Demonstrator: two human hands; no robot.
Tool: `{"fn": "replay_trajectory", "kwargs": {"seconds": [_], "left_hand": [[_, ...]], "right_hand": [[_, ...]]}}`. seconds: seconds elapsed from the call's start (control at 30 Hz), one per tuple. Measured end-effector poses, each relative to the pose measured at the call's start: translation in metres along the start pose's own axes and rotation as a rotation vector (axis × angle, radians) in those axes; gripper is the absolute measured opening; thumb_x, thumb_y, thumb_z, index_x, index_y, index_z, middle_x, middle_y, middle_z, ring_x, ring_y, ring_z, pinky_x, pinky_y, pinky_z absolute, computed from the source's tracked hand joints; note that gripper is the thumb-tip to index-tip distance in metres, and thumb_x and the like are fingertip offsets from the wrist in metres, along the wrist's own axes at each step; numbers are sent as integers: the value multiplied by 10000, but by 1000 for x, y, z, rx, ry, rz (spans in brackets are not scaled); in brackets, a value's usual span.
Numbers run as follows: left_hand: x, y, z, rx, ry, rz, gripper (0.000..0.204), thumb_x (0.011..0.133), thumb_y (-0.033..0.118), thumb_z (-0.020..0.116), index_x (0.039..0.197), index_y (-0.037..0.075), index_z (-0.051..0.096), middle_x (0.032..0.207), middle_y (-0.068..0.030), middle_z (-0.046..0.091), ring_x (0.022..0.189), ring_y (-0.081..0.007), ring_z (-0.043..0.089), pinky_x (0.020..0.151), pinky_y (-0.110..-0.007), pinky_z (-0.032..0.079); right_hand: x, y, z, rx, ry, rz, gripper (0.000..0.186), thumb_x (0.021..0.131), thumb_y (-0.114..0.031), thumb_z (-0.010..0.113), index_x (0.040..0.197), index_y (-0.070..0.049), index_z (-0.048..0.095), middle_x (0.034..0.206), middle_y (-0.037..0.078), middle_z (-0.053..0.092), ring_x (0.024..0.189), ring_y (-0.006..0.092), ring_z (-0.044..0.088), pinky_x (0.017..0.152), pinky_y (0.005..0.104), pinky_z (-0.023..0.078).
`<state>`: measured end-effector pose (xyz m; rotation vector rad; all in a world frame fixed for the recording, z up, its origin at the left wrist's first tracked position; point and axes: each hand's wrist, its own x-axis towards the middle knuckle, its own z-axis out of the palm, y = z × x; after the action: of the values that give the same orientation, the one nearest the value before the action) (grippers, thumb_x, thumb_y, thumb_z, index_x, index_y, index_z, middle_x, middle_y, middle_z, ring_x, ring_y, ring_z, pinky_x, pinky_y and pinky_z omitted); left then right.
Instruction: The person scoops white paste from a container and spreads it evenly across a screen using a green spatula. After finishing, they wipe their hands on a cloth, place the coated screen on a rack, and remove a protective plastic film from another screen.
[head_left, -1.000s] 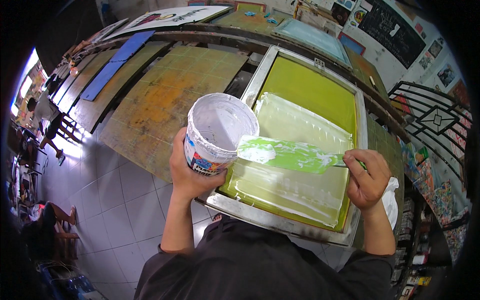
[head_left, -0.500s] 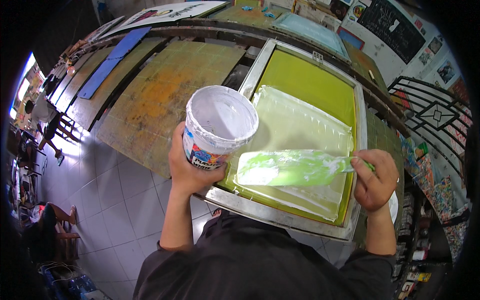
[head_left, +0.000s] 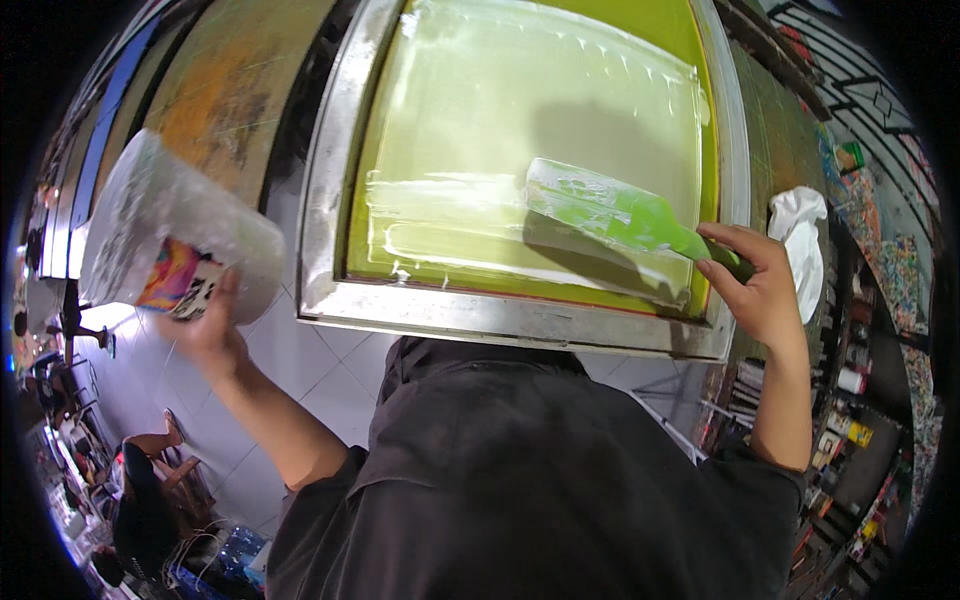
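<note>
From where I stand, the fingers of the left hand (head_left: 210, 335) are wrapped around a white tub (head_left: 215, 215), tipped well over, its mouth turned out of sight. The right hand (head_left: 765, 290) has its fingers closed on the handle of a green spatula (head_left: 625, 215), whose smeared blade points left from them and seems raised, with a shadow beneath. I'd keep the left grip firm at that tilt, and the right wrist steady so the blade's edge doesn't scrape.

Left of the right fingers lies a framed screen (head_left: 500, 318), pale paste (head_left: 500, 120) spread over its yellow-green mesh. Its metal rim runs between the two hands, a raised edge to clear. A crumpled white cloth (head_left: 797, 245) sits just beyond the right fingers. Beyond the left ones is a stained board (head_left: 225, 90); below them, tiled floor (head_left: 310, 385) and someone's bare foot (head_left: 172, 428).
</note>
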<state>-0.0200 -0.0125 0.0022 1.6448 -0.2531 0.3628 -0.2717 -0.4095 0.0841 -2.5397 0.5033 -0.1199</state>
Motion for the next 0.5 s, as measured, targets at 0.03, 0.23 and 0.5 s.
{"fn": "replay_trajectory", "kwargs": {"seconds": [0.03, 0.23, 0.5], "left_hand": [[0, -3, -6, -21, 36, -5, 541, 556, -14, 731, 1038, -31, 485, 875, -89, 579, 780, -170, 571, 728, -280, 464], [11, -23, -34, -101, 8, -55, 478, 660, 40, 667, 1084, -68, 475, 977, -134, 559, 836, -223, 570, 745, -368, 474], [25, -28, -28, -100, 48, -133, 491, 667, 53, 675, 1105, -57, 482, 1037, -148, 560, 887, -243, 579, 747, -396, 490]], "right_hand": [[-4, 1, -5, -10, -17, 5, 258, 691, -54, 651, 946, -18, 632, 830, 154, 624, 777, 255, 599, 705, 307, 444], [-34, 16, -47, -152, -47, 101, 227, 647, -45, 654, 872, -18, 643, 677, 134, 573, 608, 254, 558, 562, 323, 409], [-65, 25, -96, -511, -58, 74, 267, 611, -78, 661, 872, -22, 642, 647, 119, 516, 583, 281, 513, 526, 336, 374]]}}
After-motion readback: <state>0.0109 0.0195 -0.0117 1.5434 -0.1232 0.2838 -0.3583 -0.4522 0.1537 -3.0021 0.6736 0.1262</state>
